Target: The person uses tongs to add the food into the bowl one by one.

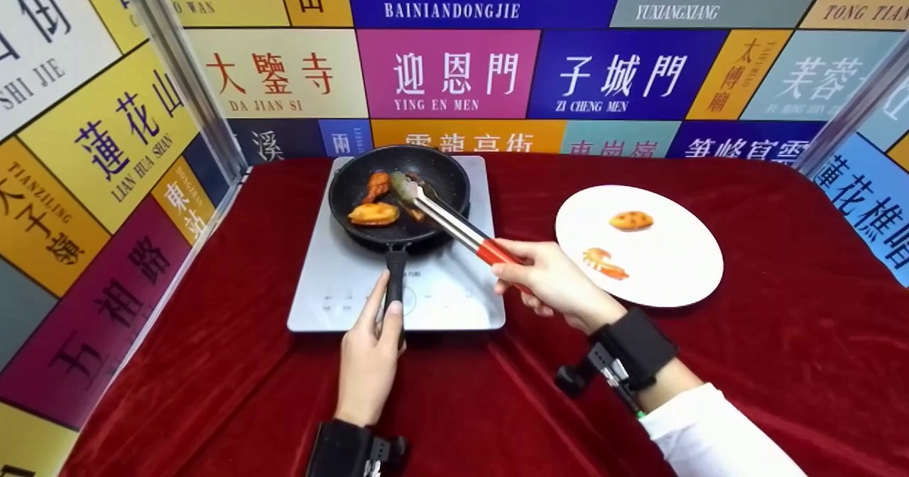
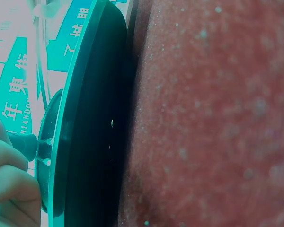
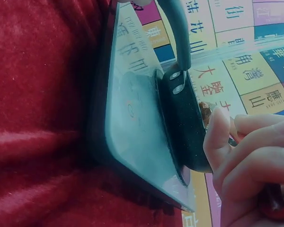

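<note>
My left hand (image 1: 371,363) grips the black handle (image 1: 396,278) of a dark frying pan (image 1: 399,233), which sits on a flat induction cooker (image 1: 319,264). In my right hand (image 1: 550,282) are metal tongs (image 1: 461,228) with red grips, reaching into the pan from the right. Their tips (image 1: 406,187) are among the food; whether they pinch a piece cannot be told. A reddish-brown drumstick (image 1: 378,184) and a golden-brown piece of food (image 1: 373,214) lie in the pan's left half. More brown food is partly hidden behind the tongs. The right wrist view shows curled fingers (image 3: 260,165) near the pan's side.
To the right, a white oval plate (image 1: 675,271) bears an orange-brown spotted piece of food (image 1: 631,221) and a shrimp (image 1: 603,263). A dark red cloth (image 1: 497,406) covers the table. Panels with printed signs (image 1: 447,72) stand behind and at both sides, with metal corner posts.
</note>
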A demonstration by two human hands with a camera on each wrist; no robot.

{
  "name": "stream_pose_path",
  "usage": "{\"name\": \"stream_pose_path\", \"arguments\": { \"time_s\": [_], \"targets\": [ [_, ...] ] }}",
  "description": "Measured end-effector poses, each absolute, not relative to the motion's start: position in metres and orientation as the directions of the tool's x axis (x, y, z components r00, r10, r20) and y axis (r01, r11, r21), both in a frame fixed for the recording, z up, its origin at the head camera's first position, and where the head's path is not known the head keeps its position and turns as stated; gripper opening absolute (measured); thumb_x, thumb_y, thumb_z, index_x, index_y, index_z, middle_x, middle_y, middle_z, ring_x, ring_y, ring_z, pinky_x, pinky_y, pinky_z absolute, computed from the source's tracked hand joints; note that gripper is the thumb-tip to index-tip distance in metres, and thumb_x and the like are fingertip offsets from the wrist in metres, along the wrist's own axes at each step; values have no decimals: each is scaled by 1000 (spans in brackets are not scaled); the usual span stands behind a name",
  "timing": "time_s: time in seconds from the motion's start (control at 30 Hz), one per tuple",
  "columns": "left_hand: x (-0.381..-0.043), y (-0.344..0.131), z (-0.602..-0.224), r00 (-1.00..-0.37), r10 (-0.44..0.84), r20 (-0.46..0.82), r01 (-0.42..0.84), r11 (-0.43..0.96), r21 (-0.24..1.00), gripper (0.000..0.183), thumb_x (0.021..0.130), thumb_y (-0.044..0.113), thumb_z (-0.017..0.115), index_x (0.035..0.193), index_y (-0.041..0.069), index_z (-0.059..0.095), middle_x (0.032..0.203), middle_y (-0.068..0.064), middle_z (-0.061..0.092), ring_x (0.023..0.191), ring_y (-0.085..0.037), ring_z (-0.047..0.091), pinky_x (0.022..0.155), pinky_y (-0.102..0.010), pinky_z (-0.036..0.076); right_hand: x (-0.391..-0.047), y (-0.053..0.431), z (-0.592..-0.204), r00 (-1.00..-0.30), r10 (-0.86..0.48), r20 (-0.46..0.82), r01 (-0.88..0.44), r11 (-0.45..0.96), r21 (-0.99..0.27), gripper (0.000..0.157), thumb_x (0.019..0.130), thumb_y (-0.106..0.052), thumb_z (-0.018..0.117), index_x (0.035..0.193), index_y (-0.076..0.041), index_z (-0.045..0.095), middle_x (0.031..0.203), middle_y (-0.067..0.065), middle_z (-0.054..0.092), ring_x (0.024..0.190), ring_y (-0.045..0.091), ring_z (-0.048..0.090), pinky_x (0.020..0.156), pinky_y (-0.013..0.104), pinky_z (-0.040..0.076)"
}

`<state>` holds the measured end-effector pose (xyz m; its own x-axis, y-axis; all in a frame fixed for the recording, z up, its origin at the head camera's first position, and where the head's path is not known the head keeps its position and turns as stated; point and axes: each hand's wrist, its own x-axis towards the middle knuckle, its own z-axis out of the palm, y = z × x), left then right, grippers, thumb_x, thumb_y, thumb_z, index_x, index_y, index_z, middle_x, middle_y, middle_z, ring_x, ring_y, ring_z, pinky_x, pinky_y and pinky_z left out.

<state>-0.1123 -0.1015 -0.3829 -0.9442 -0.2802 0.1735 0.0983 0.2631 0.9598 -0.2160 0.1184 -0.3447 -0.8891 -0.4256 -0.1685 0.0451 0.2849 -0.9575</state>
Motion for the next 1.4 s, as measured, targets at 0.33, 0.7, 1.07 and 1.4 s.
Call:
{"name": "stream_pose_path", "arguments": {
  "time_s": [0.33, 0.7, 1.07, 1.4],
  "targets": [
    [-114, -101, -382, -950, -267, 160, 90, 254, 963, 43, 94, 24, 48, 136, 25, 39, 52, 2, 37, 48, -13, 45, 50, -25, 43, -209, 103, -318, -899, -410, -150, -7, 358, -934, 41, 88, -11, 56, 128, -16, 50, 75, 21, 61, 36, 11, 34, 30, 20, 26],
    [-120, -104, -391, -952, -259, 164, 93, 266, 960, 44, 94, 27, 47, 136, 25, 38, 53, 2, 39, 49, -14, 47, 51, -26, 45, -227, 95, -333, -917, -383, -111, -100, 490, -866, 38, 86, -17, 57, 123, -27, 54, 72, 16, 63, 32, 11, 34, 29, 22, 25],
    [-125, -113, -418, -941, -274, 197, 114, 291, 950, 44, 89, 47, 45, 133, 41, 37, 50, 0, 42, 46, -16, 46, 46, -28, 41, -231, 75, -327, -916, -398, -45, -258, 671, -695, 39, 85, -19, 57, 123, -27, 55, 64, 2, 65, 34, 11, 42, 33, 20, 30],
    [-125, -109, -409, -952, -255, 171, 101, 268, 958, 44, 92, 37, 47, 135, 37, 36, 53, 0, 42, 47, -15, 46, 48, -27, 42, -238, 69, -321, -911, -412, 4, -345, 759, -553, 41, 85, -20, 58, 126, -23, 53, 60, -6, 62, 46, 11, 53, 40, 24, 38]
  ]
}}
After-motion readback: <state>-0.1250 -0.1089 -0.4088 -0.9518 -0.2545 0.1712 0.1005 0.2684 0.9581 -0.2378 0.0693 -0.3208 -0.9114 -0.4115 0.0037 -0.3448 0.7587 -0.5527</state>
